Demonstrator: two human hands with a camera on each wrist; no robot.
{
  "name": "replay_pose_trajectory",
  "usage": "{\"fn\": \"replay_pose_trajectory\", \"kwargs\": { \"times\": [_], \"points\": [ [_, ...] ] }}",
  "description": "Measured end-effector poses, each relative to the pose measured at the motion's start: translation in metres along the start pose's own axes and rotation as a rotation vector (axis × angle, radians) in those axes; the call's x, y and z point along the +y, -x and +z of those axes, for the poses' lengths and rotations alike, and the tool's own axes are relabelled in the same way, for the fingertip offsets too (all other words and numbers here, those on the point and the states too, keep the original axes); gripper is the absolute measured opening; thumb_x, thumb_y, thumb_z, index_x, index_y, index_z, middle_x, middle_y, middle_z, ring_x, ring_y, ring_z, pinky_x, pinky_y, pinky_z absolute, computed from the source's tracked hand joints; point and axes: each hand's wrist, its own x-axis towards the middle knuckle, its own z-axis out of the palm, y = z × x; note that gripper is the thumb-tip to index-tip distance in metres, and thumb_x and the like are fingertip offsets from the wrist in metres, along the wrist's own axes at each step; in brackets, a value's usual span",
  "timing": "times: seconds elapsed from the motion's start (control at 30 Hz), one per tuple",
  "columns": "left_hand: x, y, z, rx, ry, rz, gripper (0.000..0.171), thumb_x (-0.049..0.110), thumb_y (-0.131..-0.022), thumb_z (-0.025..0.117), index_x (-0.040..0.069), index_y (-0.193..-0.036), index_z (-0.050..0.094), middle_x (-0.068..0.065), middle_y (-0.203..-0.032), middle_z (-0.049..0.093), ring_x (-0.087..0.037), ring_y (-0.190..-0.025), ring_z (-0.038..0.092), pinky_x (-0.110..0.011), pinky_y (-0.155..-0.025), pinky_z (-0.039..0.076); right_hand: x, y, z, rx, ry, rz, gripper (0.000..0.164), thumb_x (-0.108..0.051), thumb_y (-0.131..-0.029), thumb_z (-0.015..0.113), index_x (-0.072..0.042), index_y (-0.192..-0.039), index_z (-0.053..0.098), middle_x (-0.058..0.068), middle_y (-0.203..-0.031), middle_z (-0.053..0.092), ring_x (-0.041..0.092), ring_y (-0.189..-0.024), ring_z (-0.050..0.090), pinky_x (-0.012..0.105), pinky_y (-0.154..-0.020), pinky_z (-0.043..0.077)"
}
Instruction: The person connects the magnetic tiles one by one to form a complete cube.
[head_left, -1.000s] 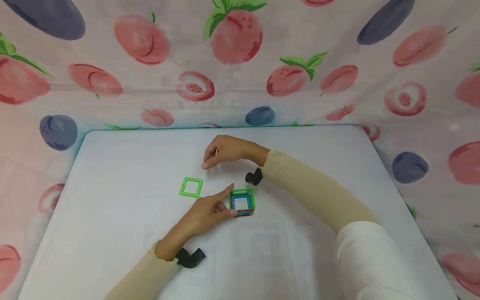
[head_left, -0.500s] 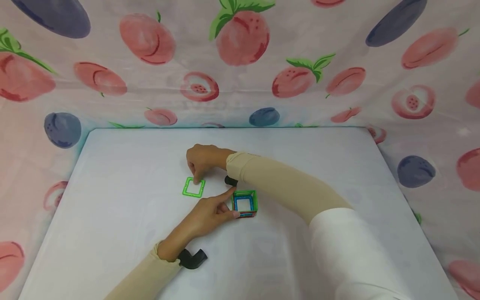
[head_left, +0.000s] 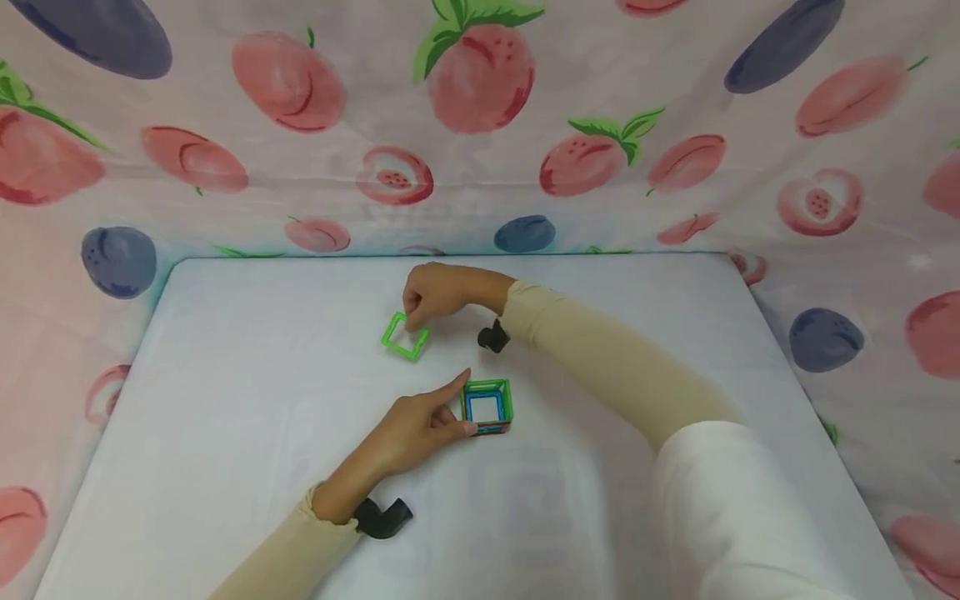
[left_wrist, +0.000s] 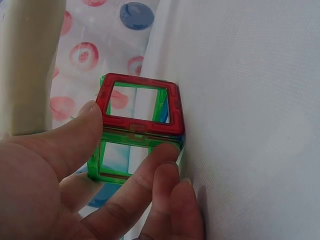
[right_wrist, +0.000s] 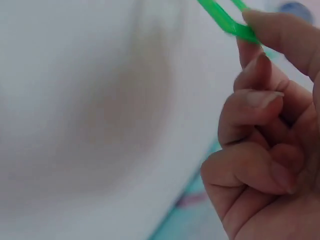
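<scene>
Between thumb and forefinger, my left hand [head_left: 412, 429] holds the side of a small open-topped box of magnetic tiles [head_left: 507, 404] standing on the table. In the left wrist view a red square tile [left_wrist: 135, 123] and a green square tile [left_wrist: 117, 136] form two of its walls; blue shows inside it in the head view. My right hand [head_left: 438, 292], farther back and to the left of the box, pinches a loose green magnetic tile [head_left: 401, 350] by one edge. That tile is tilted and apart from the box. Only a corner of the green tile [right_wrist: 227, 22] shows in the right wrist view.
The white table [head_left: 262, 400] reaches to a fruit-printed curtain [head_left: 315, 167] at the back and sides. Black wrist mounts [head_left: 382, 518] sit under both sleeves. My right sleeve [head_left: 615, 358] crosses above the table's right half.
My right hand came down onto the flat green tile, pinched it, and moved it back and slightly right, tilted. The left hand and the box have stayed in place.
</scene>
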Motion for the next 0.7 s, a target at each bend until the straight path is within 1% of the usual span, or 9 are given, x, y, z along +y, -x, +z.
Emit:
{"fn": "replay_pose_trajectory", "kwargs": {
  "times": [0.07,0.17,0.3,0.37,0.47,0.53,0.6,0.7],
  "points": [
    [0.0,-0.001,0.0,0.002,-0.006,-0.003,0.075,0.038,-0.096,0.072,0.019,-0.159,0.037,0.006,-0.083,0.068,-0.005,-0.074,0.061,-0.023,-0.07,0.048,0.005,0.022,-0.009,0.016,-0.048,-0.007,0.028,-0.032,-0.096,0.072,-0.008,-0.082,0.073,-0.006,-0.065,0.048,0.011,-0.063,0.041,0.026,-0.062,0.034],
    [0.001,-0.001,0.0,0.005,-0.009,-0.011,0.075,0.039,-0.095,0.072,0.019,-0.159,0.038,0.006,-0.083,0.068,-0.005,-0.074,0.061,-0.023,-0.07,0.048,0.012,0.054,-0.016,0.023,-0.1,0.002,0.032,-0.034,-0.097,0.071,-0.005,-0.085,0.074,-0.006,-0.065,0.047,0.012,-0.064,0.041,0.028,-0.063,0.034],
    [0.002,0.0,0.001,0.006,-0.019,-0.022,0.075,0.04,-0.095,0.073,0.018,-0.159,0.039,0.007,-0.083,0.07,-0.005,-0.073,0.06,-0.023,-0.07,0.047,0.018,0.09,-0.015,-0.009,-0.153,-0.012,0.025,-0.031,-0.097,0.071,-0.011,-0.082,0.074,-0.007,-0.067,0.05,0.012,-0.065,0.042,0.028,-0.063,0.035],
    [0.002,0.0,0.001,0.006,-0.02,-0.027,0.075,0.04,-0.095,0.072,0.015,-0.158,0.04,0.008,-0.084,0.071,-0.005,-0.072,0.06,-0.024,-0.069,0.047,0.019,0.103,-0.01,-0.041,-0.174,-0.029,0.022,-0.029,-0.097,0.072,-0.012,-0.082,0.074,-0.007,-0.067,0.051,0.012,-0.065,0.042,0.028,-0.063,0.035],
    [0.001,0.0,0.001,0.01,-0.027,-0.026,0.075,0.041,-0.095,0.072,0.014,-0.158,0.04,0.009,-0.084,0.072,-0.004,-0.073,0.061,-0.024,-0.07,0.048,0.017,0.117,-0.002,-0.095,-0.188,-0.048,0.019,-0.027,-0.096,0.074,-0.015,-0.081,0.074,-0.008,-0.068,0.052,0.011,-0.065,0.043,0.027,-0.063,0.036],
    [0.001,0.0,0.001,0.01,-0.025,-0.019,0.075,0.041,-0.096,0.071,0.016,-0.158,0.039,0.008,-0.085,0.072,-0.003,-0.074,0.062,-0.024,-0.071,0.049,0.015,0.123,0.003,-0.123,-0.177,-0.053,0.018,-0.027,-0.095,0.075,-0.016,-0.08,0.074,-0.008,-0.068,0.052,0.01,-0.065,0.044,0.026,-0.063,0.036],
    [0.0,-0.001,0.001,0.009,-0.024,-0.015,0.076,0.041,-0.095,0.072,0.019,-0.159,0.037,0.008,-0.085,0.071,-0.004,-0.075,0.063,-0.024,-0.072,0.05,0.013,0.127,0.009,-0.145,-0.163,-0.056,0.017,-0.027,-0.094,0.076,-0.017,-0.08,0.074,-0.009,-0.068,0.052,0.009,-0.065,0.045,0.026,-0.063,0.037],
    [0.0,-0.002,0.001,0.003,-0.02,-0.013,0.076,0.04,-0.095,0.072,0.02,-0.16,0.037,0.007,-0.085,0.07,-0.005,-0.076,0.063,-0.024,-0.072,0.05,0.011,0.129,0.017,-0.169,-0.132,-0.052,0.017,-0.026,-0.093,0.077,-0.017,-0.079,0.074,-0.009,-0.067,0.052,0.008,-0.065,0.045,0.024,-0.062,0.038]
  ]
}}
